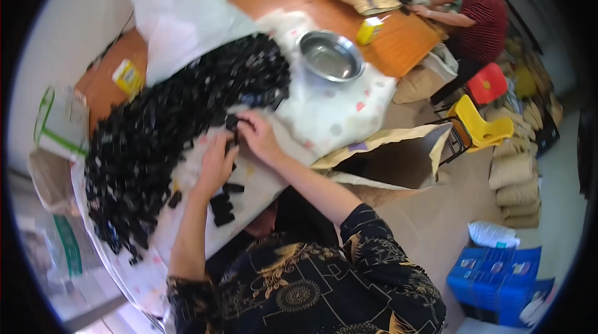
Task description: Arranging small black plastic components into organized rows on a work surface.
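Observation:
Both hands meet over the white patterned tablecloth (pixel 258 178), at the near edge of a large heap of small black plastic parts (pixel 187 91). My right hand (pixel 258 138) pinches one small black plastic part (pixel 232 123) between thumb and fingers. Just left of it, my left hand (pixel 218 163) has its fingers curled against the lower end of the same dark piece; its grip is partly hidden. A small cluster of black parts (pixel 222 206) lies beside my left wrist, close to the table's near edge.
A metal bowl (pixel 330 56) stands beyond my right hand. An open paper sack (pixel 386 159) gapes right of the table. Yellow cartons (pixel 128 77) and a white bag (pixel 180 16) sit around the heap. Farther right are a yellow chair (pixel 479 123), blue boxes (pixel 498 278) and a seated person (pixel 483 23).

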`<state>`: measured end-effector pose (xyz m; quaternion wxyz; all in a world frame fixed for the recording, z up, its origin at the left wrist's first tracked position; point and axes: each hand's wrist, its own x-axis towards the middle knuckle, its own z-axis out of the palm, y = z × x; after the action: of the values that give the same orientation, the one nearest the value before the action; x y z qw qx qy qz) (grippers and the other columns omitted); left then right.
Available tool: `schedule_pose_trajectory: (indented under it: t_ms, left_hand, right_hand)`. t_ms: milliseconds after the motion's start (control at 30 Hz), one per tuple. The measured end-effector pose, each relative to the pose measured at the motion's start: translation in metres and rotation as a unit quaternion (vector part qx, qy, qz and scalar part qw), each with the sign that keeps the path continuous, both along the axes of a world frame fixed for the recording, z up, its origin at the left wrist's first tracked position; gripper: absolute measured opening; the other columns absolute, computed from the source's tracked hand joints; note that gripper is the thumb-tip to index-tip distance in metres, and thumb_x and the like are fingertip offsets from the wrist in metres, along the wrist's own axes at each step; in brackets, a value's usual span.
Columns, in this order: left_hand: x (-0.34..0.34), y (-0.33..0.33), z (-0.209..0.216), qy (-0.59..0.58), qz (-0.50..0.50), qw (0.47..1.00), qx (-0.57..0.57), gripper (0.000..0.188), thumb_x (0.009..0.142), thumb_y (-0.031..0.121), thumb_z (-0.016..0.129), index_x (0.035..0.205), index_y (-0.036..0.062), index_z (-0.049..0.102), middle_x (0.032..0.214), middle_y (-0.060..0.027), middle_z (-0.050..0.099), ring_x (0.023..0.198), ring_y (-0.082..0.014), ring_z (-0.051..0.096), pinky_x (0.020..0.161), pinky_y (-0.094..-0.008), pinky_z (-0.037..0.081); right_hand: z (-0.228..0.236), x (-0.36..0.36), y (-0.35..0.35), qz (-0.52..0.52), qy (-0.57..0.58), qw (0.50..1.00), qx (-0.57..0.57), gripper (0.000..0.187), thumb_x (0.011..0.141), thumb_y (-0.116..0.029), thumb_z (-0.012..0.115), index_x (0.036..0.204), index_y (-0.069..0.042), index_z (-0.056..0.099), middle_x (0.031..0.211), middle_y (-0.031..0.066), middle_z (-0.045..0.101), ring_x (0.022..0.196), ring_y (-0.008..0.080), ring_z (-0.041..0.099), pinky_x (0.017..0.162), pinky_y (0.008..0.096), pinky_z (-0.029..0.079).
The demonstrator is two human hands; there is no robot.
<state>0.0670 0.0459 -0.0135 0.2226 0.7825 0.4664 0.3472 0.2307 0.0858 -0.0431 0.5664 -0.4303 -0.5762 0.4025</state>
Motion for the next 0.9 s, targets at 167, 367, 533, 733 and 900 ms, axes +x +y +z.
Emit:
schedule_pose_trajectory:
  t_ms: [167,367,533,733,900]
  left_hand:
    - [-0.004,-0.010,0.018,0.087,-0.062,0.994,-0.016,0.033,0.086,0.008,0.066,0.117,0.0037,0.057,0.104,-0.0186,0.060,0.097,-0.0392,0.059,0.085,-0.0420,0.048]
    - [-0.010,0.006,0.021,0.125,-0.020,0.992,0.027,0.028,0.085,0.012,0.067,0.111,0.0046,0.060,0.102,-0.0157,0.062,0.096,-0.0368,0.059,0.084,-0.0422,0.048]
    - [-0.009,0.013,0.027,0.147,-0.030,0.989,0.008,0.028,0.082,0.012,0.069,0.109,0.0051,0.063,0.106,-0.0146,0.063,0.101,-0.0351,0.058,0.089,-0.0403,0.047]
    - [-0.021,-0.003,0.015,0.072,-0.036,0.996,0.043,0.032,0.080,0.010,0.070,0.111,0.0047,0.063,0.113,-0.0149,0.061,0.109,-0.0363,0.055,0.095,-0.0420,0.045]
    - [-0.031,0.013,-0.007,0.056,0.039,0.998,-0.009,0.055,0.077,0.022,0.075,0.127,0.0074,0.055,0.120,-0.0175,0.057,0.113,-0.0396,0.056,0.093,-0.0451,0.047]
  right_hand:
    - [0.002,0.005,-0.004,0.022,0.020,0.999,-0.039,0.024,0.093,-0.004,0.060,0.116,0.001,0.062,0.098,0.0084,0.067,0.079,0.0125,0.065,0.072,0.0257,0.053]
    - [0.008,0.005,-0.001,0.030,0.026,0.999,-0.024,0.024,0.096,-0.005,0.060,0.120,-0.001,0.062,0.091,0.0049,0.070,0.081,0.0107,0.068,0.075,0.0252,0.054]
    - [0.003,0.005,0.006,0.021,0.041,0.999,-0.018,0.025,0.094,-0.006,0.061,0.118,0.000,0.062,0.099,0.0079,0.067,0.083,0.0134,0.068,0.077,0.0271,0.055]
    - [-0.001,-0.006,-0.004,0.009,0.006,1.000,-0.024,0.026,0.092,-0.011,0.063,0.115,-0.001,0.065,0.101,0.0105,0.068,0.086,0.0153,0.067,0.078,0.0297,0.054]
    - [0.002,0.019,-0.009,-0.019,-0.022,0.999,0.019,0.028,0.094,-0.013,0.064,0.119,-0.001,0.062,0.110,0.0053,0.065,0.102,0.0144,0.061,0.092,0.0302,0.050]
